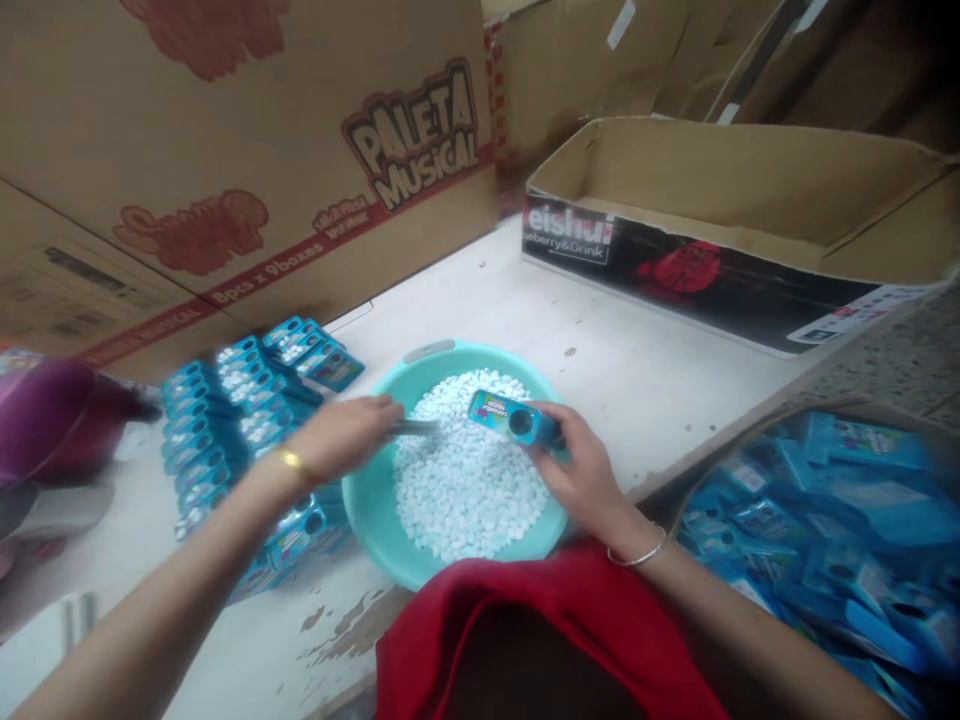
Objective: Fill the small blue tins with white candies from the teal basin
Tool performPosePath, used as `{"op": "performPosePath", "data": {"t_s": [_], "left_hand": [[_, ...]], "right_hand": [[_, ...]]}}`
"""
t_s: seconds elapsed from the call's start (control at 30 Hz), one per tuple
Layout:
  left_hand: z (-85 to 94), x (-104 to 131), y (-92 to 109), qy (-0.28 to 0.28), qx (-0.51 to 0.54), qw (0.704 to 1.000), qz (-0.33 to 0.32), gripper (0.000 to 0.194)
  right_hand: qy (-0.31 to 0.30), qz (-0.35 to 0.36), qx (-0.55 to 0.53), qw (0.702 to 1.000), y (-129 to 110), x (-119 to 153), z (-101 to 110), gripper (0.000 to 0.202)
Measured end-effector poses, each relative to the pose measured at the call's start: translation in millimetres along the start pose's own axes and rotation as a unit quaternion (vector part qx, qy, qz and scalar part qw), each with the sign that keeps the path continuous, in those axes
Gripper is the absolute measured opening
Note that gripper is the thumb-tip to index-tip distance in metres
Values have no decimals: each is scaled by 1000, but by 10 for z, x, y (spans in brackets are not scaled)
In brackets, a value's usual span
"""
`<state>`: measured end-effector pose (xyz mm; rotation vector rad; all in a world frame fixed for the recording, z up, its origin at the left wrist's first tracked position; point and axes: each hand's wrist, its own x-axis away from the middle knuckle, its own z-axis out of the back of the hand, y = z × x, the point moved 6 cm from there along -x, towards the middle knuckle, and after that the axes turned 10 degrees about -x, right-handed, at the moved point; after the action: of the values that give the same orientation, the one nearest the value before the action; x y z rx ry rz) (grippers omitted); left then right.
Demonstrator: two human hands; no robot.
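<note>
A teal basin (382, 545) on the table holds many small white candies (465, 500). Over its left side, my left hand (349, 432) is closed round the handle of a scoop (416, 427), whose far end is blurred above the candies. My right hand (581, 465) grips a small blue box (501, 415) with a dark round hole, tilted over the right part of the basin. Left of the basin, rows of blue boxes (199, 430) stand close together, several showing white candies at their tops.
A big carton (247, 130) stands along the back left. An open cardboard tray (667, 280) sits at the back right. Many blue boxes (847, 550) fill a container at the lower right. At the left edge is a blurred purple object (60, 420).
</note>
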<state>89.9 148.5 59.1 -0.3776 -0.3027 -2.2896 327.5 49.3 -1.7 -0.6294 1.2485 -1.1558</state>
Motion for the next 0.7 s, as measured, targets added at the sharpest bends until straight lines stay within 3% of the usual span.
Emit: {"op": "performPosePath", "data": {"t_s": [0.07, 0.13, 0.2, 0.3, 0.4, 0.5, 0.7], "left_hand": [[-447, -157, 7, -20, 25, 999, -19, 12], [-771, -278, 147, -18, 56, 997, -41, 12], [-955, -358, 339, -8, 92, 994, -60, 16], [-1040, -414, 573, 3, 148, 985, -83, 20], [-980, -384, 647, 12, 199, 975, -101, 20], [-775, -239, 582, 27, 229, 967, -110, 24], [17, 228, 413, 64, 207, 972, -94, 21]], "right_hand": [[8, -21, -5, 1000, 45, 2, -5, 33], [17, -43, -16, 999, 80, 1, -16, 32], [30, -64, -34, 997, 107, -4, -17, 32], [47, -92, -63, 993, 130, -20, 6, 34], [54, -100, -80, 990, 127, -43, 47, 35], [56, -98, -80, 990, 119, -60, 91, 33], [32, -50, -3, 998, 72, -67, 94, 29]]}}
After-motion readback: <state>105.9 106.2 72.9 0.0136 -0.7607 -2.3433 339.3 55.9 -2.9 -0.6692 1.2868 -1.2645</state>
